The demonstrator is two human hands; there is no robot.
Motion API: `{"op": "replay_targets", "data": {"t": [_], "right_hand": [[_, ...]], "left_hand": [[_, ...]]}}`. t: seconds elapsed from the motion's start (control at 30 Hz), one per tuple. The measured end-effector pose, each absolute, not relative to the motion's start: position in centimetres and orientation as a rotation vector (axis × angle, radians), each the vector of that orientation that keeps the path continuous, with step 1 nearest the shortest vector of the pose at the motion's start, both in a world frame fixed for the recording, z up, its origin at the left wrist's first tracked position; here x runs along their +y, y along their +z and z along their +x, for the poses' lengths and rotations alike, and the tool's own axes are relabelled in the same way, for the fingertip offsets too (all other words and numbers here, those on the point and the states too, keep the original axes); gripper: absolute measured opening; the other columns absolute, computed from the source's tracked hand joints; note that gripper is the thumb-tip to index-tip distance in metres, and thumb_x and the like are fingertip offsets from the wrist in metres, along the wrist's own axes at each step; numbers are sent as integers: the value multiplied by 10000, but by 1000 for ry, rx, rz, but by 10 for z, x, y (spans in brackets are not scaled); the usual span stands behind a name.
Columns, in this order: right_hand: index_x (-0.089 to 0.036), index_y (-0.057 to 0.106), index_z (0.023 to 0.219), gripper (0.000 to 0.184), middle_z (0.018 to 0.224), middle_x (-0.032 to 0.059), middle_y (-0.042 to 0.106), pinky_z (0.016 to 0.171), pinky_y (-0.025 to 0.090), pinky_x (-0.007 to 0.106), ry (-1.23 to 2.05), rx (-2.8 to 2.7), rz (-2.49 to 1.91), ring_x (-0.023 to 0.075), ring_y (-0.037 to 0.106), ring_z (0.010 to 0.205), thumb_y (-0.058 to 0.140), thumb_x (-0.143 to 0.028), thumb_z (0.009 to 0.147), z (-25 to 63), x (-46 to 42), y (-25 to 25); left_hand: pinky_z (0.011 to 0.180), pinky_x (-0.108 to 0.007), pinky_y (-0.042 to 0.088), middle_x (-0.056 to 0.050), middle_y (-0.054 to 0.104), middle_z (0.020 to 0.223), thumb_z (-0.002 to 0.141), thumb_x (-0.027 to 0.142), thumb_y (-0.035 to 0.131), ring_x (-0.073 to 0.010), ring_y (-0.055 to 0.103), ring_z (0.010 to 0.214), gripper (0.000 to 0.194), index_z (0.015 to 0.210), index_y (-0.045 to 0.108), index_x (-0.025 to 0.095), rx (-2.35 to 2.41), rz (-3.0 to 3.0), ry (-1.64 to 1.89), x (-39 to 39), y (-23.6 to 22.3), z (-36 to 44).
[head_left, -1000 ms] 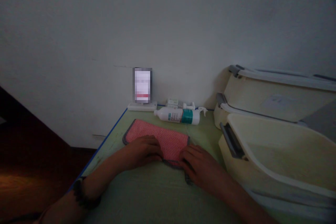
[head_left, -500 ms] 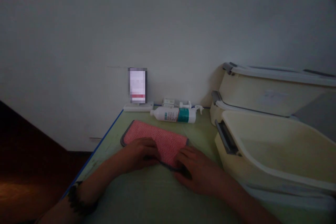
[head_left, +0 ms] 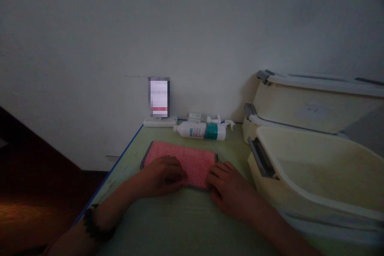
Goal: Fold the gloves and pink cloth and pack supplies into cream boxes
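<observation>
A pink cleaning cloth (head_left: 192,160) with a dark trimmed edge lies flat on the green tabletop in front of me. My left hand (head_left: 165,175) rests over its near left part, fingers curled down and closed at the cloth's near edge. At the near right corner, my right hand (head_left: 225,186) has its fingers bent round the cloth's side. Both sets of fingertips are partly hidden. Beyond the cloth, a white bottle (head_left: 199,131) with a teal label lies on its side.
Behind that bottle lies a second, clear bottle (head_left: 194,117) with a white pump. A lit phone (head_left: 159,97) stands on a white stand (head_left: 160,121) by the wall. To the right are an open cream bin (head_left: 279,192) with a grey handle and stacked lidded bins (head_left: 294,100).
The cloth has turned so its long edges run more nearly level across the table. My right hand has shifted slightly right with its corner. The whole view has moved a little.
</observation>
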State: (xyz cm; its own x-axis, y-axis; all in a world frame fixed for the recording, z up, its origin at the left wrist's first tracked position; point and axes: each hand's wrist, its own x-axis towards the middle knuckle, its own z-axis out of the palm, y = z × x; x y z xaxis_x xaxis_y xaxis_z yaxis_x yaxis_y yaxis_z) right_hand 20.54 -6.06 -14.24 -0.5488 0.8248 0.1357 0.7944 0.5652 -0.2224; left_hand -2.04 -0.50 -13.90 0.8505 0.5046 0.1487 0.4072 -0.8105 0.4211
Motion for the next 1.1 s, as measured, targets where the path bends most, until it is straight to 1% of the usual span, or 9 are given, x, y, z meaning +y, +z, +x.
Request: {"op": "replay_targets", "data": {"t": [0.07, 0.13, 0.27, 0.37, 0.5, 0.6, 0.7, 0.87, 1.1], "right_hand": [[-182, 558, 720, 24, 795, 17, 579, 803, 367, 365, 233, -2523, -1397, 183, 503, 821, 568, -203, 713, 205, -62, -141], [-183, 560, 727, 81, 838, 32, 570, 810, 385, 380, 243, -2449, -1421, 192, 504, 839, 554, -262, 744, 203, -64, -140], [-163, 562, 981, 216, 1153, 108, 482, 898, 395, 381, 233, -2300, -1383, 216, 459, 1055, 449, -280, 840, 196, -65, -147], [-146, 507, 1145, 330, 1309, 121, 392, 1015, 311, 382, 228, -2310, -1348, 210, 349, 1216, 394, -299, 875, 192, -65, -155], [-137, 374, 1315, 499, 1427, 122, 270, 1057, 247, 419, 295, -2374, -1473, 228, 219, 1312, 351, -393, 887, 191, -66, -167], [-154, 319, 1353, 584, 1459, 133, 175, 1058, 214, 456, 353, -2399, -1550, 258, 104, 1339, 320, -489, 875, 192, -66, -171], [-158, 315, 1357, 623, 1463, 158, 126, 1053, 194, 480, 334, -2380, -1617, 291, 38, 1335, 310, -535, 861, 193, -64, -172], [-110, 295, 1363, 714, 1438, 222, 164, 1046, 204, 481, 260, -2323, -1723, 332, 87, 1321, 343, -580, 828, 195, -59, -172], [-93, 329, 1347, 653, 1439, 232, 149, 1045, 204, 476, 248, -2263, -1751, 327, 57, 1324, 298, -531, 864, 198, -54, -176]], "left_hand": [[810, -300, 434, -53, 624, 906, 852, 243, 461, -160, 553, 882, 185, 948, 604, 177, 770, 2619, 480, -5, -140, -21], [874, -317, 418, -63, 609, 999, 869, 240, 426, -167, 532, 970, 208, 993, 582, 181, 878, 2604, 581, -2, -142, -23], [953, -342, 378, -85, 575, 1128, 873, 259, 410, -179, 498, 1072, 264, 1090, 529, 166, 1001, 2627, 595, 10, -153, -29], [990, -347, 347, -94, 545, 1205, 890, 300, 365, -179, 468, 1132, 326, 1149, 500, 155, 1064, 2641, 494, 17, -163, -33], [1053, -419, 231, -88, 354, 1397, 898, 416, 307, -218, 294, 1286, 477, 1309, 364, 183, 1173, 2694, 258, 18, -171, -35], [1064, -462, 159, -62, 246, 1446, 886, 494, 261, -236, 192, 1327, 544, 1366, 252, 238, 1215, 2723, 134, 14, -169, -35], [1060, -478, 140, -51, 197, 1458, 876, 530, 235, -252, 160, 1334, 560, 1373, 221, 272, 1241, 2725, 77, 11, -165, -33], [1048, -512, 117, -59, 189, 1458, 835, 598, 259, -291, 144, 1333, 650, 1381, 201, 252, 1380, 2675, 71, 10, -167, -33], [1042, -525, 104, -96, 181, 1459, 776, 686, 241, -351, 119, 1324, 781, 1382, 229, 194, 1653, 2587, 19, 11, -169, -39]]}}
